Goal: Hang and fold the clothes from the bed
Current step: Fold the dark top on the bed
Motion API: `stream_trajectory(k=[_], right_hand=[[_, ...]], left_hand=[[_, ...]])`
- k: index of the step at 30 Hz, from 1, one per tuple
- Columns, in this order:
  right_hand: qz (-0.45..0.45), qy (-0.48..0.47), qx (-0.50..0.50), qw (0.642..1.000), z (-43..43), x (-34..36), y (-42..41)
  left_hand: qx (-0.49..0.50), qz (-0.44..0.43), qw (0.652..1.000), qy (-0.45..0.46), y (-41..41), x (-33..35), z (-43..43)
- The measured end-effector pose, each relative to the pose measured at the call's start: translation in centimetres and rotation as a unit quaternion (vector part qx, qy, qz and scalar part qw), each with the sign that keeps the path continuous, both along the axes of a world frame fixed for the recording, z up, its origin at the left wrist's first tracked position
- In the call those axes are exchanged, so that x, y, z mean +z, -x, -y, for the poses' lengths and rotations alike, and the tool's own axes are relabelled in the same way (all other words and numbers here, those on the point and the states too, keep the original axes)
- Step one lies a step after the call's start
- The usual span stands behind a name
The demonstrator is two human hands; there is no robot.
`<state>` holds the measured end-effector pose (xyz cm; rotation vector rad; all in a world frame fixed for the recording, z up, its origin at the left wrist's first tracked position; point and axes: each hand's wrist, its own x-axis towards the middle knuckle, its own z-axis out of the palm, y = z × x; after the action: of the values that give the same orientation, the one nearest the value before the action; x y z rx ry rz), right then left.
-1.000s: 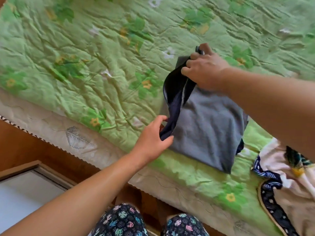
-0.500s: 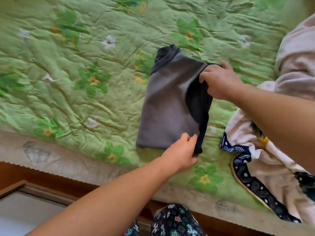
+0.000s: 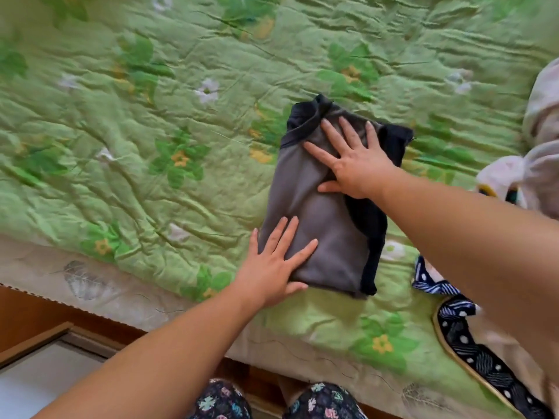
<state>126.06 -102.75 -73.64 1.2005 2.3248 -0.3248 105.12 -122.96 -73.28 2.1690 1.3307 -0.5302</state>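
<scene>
A grey garment with dark navy trim [image 3: 326, 225] lies folded into a narrow rectangle on the green floral bedspread [image 3: 151, 131]. My left hand [image 3: 275, 267] rests flat on its near left corner, fingers spread and straight. Flat on the upper part of the garment lies my right hand [image 3: 351, 158], fingers splayed toward the dark collar. Neither hand grips the cloth.
A heap of other clothes lies at the right: a pale pinkish piece [image 3: 541, 152] and a cream cloth with a navy dotted border [image 3: 481, 358]. The bed's wooden frame [image 3: 36, 309] runs below the quilt edge, with floor beyond. My patterned trouser knees [image 3: 272, 400] touch the bed side.
Both hands let go of the garment's dark edge after folding it over, and now lie flat on the folded grey piece.
</scene>
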Motion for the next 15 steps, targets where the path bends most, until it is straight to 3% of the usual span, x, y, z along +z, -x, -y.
stream_trajectory(k=[3, 5, 7, 11, 15], right_hand=[[-0.044, 0.011, -0.003, 0.999, -1.6, 1.4, 0.5], [-0.128, -0.032, -0.081, 0.988, -2.7, 2.6, 0.9], [-0.169, -0.042, -0.216, 0.961, -3.9, 2.8, 1.3], [-0.123, 0.03, -0.326, 0.937, -6.1, 3.3, 1.7], [-0.139, 0.104, -0.375, 0.911, -6.7, 4.7, 0.9]], left_hand=[[0.115, 0.12, 0.986, -0.017, -0.4, 0.7, 0.2], [0.254, 0.231, 0.936, -0.084, -0.2, 1.1, 1.1], [0.398, 0.247, 0.878, -0.093, 0.0, 1.4, 1.9], [0.638, 0.248, 0.722, 0.096, -0.2, 2.5, 1.9], [0.669, 0.287, 0.667, 0.159, 1.3, 3.0, 1.5]])
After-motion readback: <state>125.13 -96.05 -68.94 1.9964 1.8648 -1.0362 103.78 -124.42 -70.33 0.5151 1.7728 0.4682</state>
